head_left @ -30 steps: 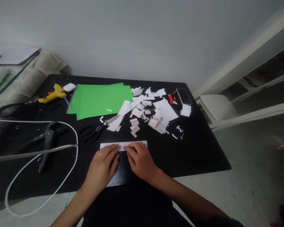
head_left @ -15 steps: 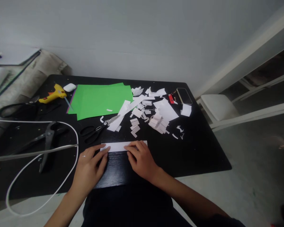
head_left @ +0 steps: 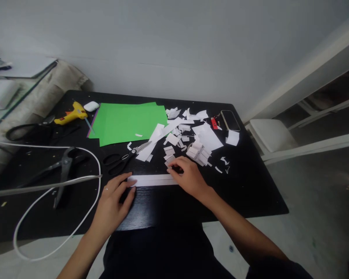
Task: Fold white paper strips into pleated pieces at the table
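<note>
A white paper strip (head_left: 152, 180) lies lengthwise on the black table in front of me. My left hand (head_left: 114, 199) rests at its left end, index and middle fingertips on the paper and the fingers apart. Above the strip's right part is my right hand (head_left: 189, 177), thumb and index finger pinched together. Their tips are at the lowest of several small folded paper pieces (head_left: 169, 151), and the hand covers the strip's right end. Just beyond the strip, black-handled scissors (head_left: 123, 158) lie with blades on a longer white strip (head_left: 151, 145).
Green sheets (head_left: 128, 122) lie at the back, with white paper scraps (head_left: 208, 135) beside them. A yellow glue gun (head_left: 72, 114), dark shears (head_left: 65, 168) and a looped white cable (head_left: 99, 170) are on the left. A phone (head_left: 230, 120) and red lighter (head_left: 214, 123) lie at the right.
My right hand has lifted from the strip and moved right and forward to the small paper pieces, its fingertips closing together. My left hand stays on the strip. The view has shifted slightly.
</note>
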`<action>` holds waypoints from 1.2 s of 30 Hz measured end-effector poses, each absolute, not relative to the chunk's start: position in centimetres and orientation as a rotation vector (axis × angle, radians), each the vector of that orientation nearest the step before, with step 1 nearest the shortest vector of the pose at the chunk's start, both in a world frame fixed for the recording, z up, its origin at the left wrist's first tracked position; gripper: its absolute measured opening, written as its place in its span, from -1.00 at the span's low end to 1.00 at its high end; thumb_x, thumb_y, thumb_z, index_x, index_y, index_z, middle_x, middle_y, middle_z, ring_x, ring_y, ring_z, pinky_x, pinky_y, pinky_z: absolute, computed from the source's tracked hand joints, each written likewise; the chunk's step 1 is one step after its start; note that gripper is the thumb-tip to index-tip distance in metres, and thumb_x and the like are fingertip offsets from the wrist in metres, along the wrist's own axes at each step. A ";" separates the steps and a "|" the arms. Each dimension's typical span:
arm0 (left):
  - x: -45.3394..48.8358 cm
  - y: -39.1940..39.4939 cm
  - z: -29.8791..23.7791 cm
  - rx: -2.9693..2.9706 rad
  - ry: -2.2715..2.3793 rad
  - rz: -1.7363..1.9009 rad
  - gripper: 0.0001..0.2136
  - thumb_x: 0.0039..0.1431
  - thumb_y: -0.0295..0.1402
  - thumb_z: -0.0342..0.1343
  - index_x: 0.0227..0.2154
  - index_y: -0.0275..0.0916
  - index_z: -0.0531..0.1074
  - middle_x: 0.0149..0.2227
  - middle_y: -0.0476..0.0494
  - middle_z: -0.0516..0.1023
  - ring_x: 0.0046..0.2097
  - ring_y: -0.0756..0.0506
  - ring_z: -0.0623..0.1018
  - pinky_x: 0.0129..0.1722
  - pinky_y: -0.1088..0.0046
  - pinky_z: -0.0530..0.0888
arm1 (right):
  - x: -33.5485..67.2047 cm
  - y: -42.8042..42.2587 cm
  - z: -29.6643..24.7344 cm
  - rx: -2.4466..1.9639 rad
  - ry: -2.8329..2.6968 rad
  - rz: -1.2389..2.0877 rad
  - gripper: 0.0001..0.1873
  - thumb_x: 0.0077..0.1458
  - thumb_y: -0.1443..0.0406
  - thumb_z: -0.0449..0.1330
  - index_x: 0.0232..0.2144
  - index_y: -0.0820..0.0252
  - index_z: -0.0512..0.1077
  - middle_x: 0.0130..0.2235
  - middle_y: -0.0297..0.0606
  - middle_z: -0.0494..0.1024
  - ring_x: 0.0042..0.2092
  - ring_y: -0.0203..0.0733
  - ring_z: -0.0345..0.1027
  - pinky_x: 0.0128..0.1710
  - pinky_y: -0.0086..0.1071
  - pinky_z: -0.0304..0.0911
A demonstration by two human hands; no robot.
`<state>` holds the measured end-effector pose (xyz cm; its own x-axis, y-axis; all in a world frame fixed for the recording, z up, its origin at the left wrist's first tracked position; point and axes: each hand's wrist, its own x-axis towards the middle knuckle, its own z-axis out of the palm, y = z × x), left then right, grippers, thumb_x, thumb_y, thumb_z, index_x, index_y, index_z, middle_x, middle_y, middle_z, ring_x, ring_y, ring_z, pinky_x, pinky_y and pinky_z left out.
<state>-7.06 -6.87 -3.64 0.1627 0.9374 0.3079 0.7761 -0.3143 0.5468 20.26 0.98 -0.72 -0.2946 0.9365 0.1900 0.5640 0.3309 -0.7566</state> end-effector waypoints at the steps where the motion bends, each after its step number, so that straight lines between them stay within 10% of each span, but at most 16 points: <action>1: -7.0 -6.8 -3.6 2.176 1.651 0.891 -0.83 0.38 -0.31 0.11 -0.05 -0.14 0.51 0.15 -0.25 0.53 0.18 -0.31 0.50 0.18 -0.05 0.43 | 20.3 0.8 -0.6 -1.332 -2.013 0.798 -0.86 0.15 0.43 0.35 -0.21 0.18 0.56 -0.18 -0.22 0.60 -0.12 -0.13 0.49 -0.05 -0.19 0.45; 12: -7.2 -5.8 -3.4 2.058 1.652 0.867 -0.75 0.37 -0.23 0.13 0.04 -0.15 0.45 0.07 -0.21 0.58 0.15 -0.29 0.51 0.18 -0.01 0.44 | 20.1 -0.7 0.7 -1.558 -2.219 1.078 -0.77 0.10 0.47 0.39 -0.18 0.18 0.55 -0.20 -0.26 0.50 -0.17 -0.16 0.46 -0.08 -0.22 0.39; 19: -6.0 -4.0 -1.8 1.805 1.657 0.812 -0.61 0.33 -0.08 0.15 0.11 -0.13 0.42 0.09 -0.21 0.55 0.03 -0.26 0.58 -0.33 0.35 0.57 | 21.5 -0.7 1.6 -1.442 -2.108 1.289 -0.74 0.06 0.52 0.32 -0.22 0.13 0.52 -0.22 -0.30 0.53 -0.35 -0.29 0.40 -0.33 -0.39 0.34; 29: -4.0 0.3 1.6 1.457 1.464 1.279 -0.61 0.31 -0.14 0.19 0.09 -0.22 0.35 -0.04 -0.22 0.60 0.00 -0.18 0.61 0.07 0.16 0.51 | 22.0 0.9 3.3 -1.115 -1.532 1.586 -0.59 0.20 0.39 0.23 0.09 0.04 0.45 -0.21 -0.33 0.59 -0.25 -0.26 0.49 -0.23 -0.36 0.43; 36: -1.0 2.4 2.4 1.390 1.232 1.098 -0.64 0.23 -0.24 0.23 0.01 -0.21 0.31 -0.46 0.07 0.50 -0.40 -0.02 0.50 -0.35 0.44 0.41 | 20.0 1.8 2.6 -0.938 -1.610 1.643 -0.66 0.12 0.35 0.32 -0.02 0.11 0.53 -0.15 -0.29 0.60 -0.26 -0.28 0.49 -0.18 -0.35 0.46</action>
<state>-0.99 2.35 2.42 0.0912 0.9953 0.0339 0.1481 -0.0472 0.9878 19.98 1.77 2.62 -0.5360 0.8426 -0.0515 0.0341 -0.0393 -0.9986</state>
